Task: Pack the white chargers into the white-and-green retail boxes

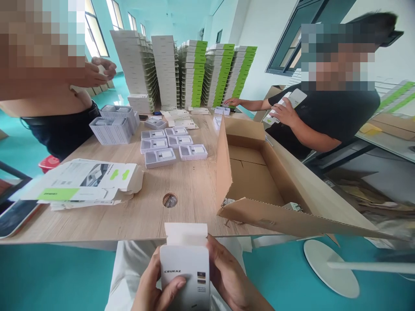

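Both my hands hold a small white product box (185, 263) with its top flap open, low in the view in front of the table edge. My left hand (154, 290) grips its left side, thumb across the front. My right hand (228, 278) wraps around its right side. On the wooden table (191, 185) ahead lie several grey plastic trays with white inserts (171, 147), and a stack of flat, unfolded white-and-green cartons (84, 183) lies to the left.
A large open cardboard box (259, 181) stands at the right of the table. Tall stacks of white and green boxes (194, 71) line the far end. One person stands at the left (61, 86); another sits at the right (324, 112) holding a white box. A phone (14, 216) lies at the left edge.
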The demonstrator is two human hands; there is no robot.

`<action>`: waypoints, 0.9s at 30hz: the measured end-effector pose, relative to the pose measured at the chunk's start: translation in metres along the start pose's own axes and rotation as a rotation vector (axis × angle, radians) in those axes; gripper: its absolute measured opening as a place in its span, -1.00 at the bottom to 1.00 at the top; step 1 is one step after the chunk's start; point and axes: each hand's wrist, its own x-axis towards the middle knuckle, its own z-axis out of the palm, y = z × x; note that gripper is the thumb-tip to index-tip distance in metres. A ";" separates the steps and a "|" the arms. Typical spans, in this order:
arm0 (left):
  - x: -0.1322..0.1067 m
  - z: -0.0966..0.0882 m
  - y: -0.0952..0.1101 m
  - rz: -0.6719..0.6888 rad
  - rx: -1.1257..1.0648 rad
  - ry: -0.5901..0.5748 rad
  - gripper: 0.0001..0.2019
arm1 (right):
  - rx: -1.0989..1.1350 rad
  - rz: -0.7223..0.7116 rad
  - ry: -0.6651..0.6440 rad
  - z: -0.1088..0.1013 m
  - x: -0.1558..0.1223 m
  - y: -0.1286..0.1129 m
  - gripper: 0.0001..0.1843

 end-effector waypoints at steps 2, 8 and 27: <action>0.005 -0.004 0.004 -0.017 0.027 -0.010 -0.49 | -0.196 -0.097 -0.024 0.001 -0.002 -0.004 -0.39; 0.015 -0.012 0.004 -0.122 0.116 -0.126 -0.39 | -0.628 -0.254 -0.011 -0.015 -0.002 -0.017 -0.33; 0.000 -0.029 -0.029 0.173 0.165 -0.404 -0.62 | -1.077 -0.702 -0.290 -0.030 0.013 -0.020 -0.21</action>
